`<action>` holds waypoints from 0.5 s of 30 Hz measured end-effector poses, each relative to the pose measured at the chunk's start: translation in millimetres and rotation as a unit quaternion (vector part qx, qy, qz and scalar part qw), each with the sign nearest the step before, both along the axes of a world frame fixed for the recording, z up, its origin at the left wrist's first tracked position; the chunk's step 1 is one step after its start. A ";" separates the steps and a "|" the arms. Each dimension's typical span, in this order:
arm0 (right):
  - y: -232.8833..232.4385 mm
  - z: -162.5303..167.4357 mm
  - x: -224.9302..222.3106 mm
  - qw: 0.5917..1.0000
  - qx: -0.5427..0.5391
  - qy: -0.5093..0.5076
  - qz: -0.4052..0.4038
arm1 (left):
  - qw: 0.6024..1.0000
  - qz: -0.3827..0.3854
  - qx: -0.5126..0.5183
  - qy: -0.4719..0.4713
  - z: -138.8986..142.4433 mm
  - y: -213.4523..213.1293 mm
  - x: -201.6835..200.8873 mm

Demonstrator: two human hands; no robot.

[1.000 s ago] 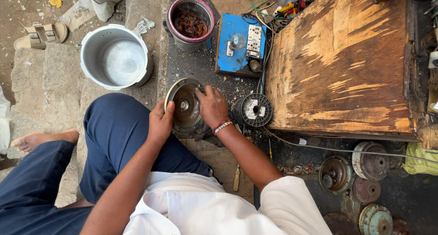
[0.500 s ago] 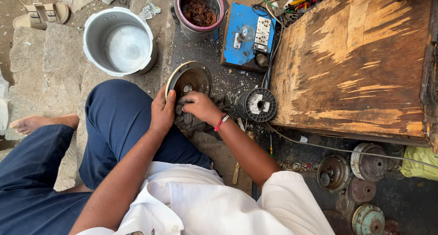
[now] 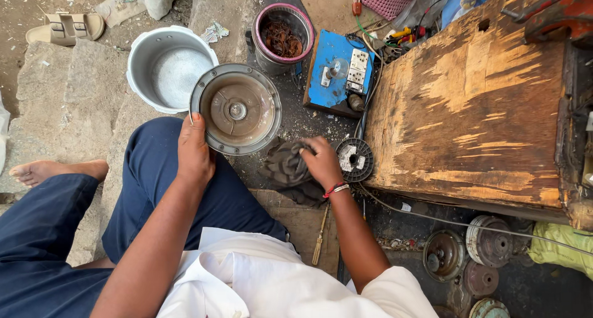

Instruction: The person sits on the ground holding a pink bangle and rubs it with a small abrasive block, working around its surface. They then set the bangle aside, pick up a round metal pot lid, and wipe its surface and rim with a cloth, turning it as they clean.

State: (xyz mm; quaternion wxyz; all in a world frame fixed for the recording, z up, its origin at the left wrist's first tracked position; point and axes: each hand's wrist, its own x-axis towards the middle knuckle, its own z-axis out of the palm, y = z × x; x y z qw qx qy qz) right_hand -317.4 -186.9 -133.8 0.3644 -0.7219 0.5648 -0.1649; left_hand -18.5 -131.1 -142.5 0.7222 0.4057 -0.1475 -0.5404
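White shirt (image 3: 265, 281), navy trousers (image 3: 55, 231), red-white wristband (image 3: 335, 188).

The scene is set outdoors in even daylight, with no hard shadows cast. The ground (image 3: 37, 3) at the upper left is bare, dusty earth scattered with scraps of litter. Rough grey stone slabs (image 3: 68, 101) are laid across the left side, cracked and uneven. Towards the middle and lower right the ground is darkened, stained black and oily (image 3: 309, 117). A large wooden box (image 3: 469, 108) with a worn, scuffed top, pale in patches, is placed on the right, and its far right edge is fitted with rusted metal (image 3: 571, 126). No walls or windows can be seen.
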 end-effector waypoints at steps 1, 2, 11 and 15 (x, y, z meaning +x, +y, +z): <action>2.1 0.0 3.8 0.994 -0.002 0.105 0.004 | 1.000 -0.007 0.007 0.015 5.0 0.6 0.6; 2.8 0.6 7.9 0.995 -0.040 0.086 0.001 | 0.999 -0.014 0.014 0.030 8.9 2.1 0.6; -10.2 16.0 29.0 0.826 0.250 -0.495 -0.105 | 0.992 -0.112 0.047 0.027 10.3 -0.8 -29.6; -18.3 23.3 26.8 0.904 0.044 -0.402 -0.138 | 0.945 -0.168 0.123 -0.252 14.5 -11.1 -15.3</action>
